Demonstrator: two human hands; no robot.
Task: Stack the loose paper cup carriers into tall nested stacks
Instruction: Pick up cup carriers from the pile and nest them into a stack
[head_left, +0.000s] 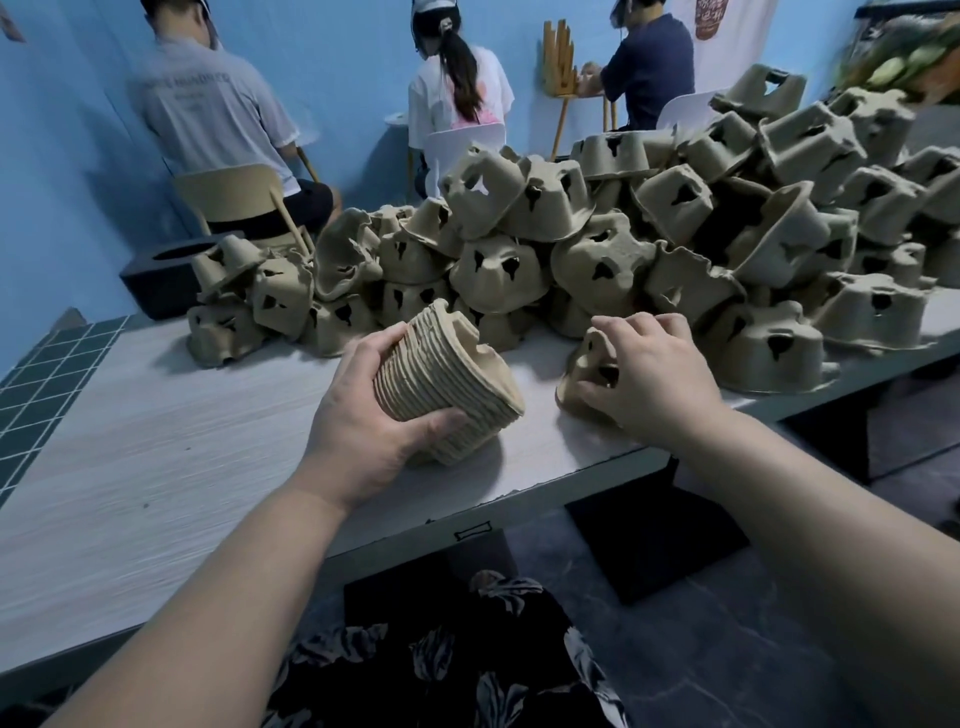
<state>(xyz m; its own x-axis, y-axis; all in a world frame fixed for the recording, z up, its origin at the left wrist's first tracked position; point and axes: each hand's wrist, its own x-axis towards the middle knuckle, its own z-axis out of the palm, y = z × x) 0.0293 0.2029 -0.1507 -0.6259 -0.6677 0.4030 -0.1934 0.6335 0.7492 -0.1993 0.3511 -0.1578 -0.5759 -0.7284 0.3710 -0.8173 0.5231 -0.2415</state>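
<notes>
The left hand (363, 415) grips a nested stack of carriers (447, 384), thumb under its near side and fingers curled over the far side; the stack lies tilted, its open end turned toward the right, its lower edge on or just above the desk (156, 441) (which of the two cannot be told). The right hand (649, 374) holds a single loose carrier (587, 369) just beside the stack, fingers curled over its top and thumb pressed against its near wall; that carrier rests on the desk close to the front edge. Behind both hands a large heap of loose carriers (623, 234) spreads across the back of the desk from the middle to the far right, most of them lying upside down or on their sides, piled highest at the right. A dark box (166, 280) sits at the left end of the heap; beyond it, three people (457, 88) sit on chairs facing a blue wall (62, 156), their backs to the camera.
</notes>
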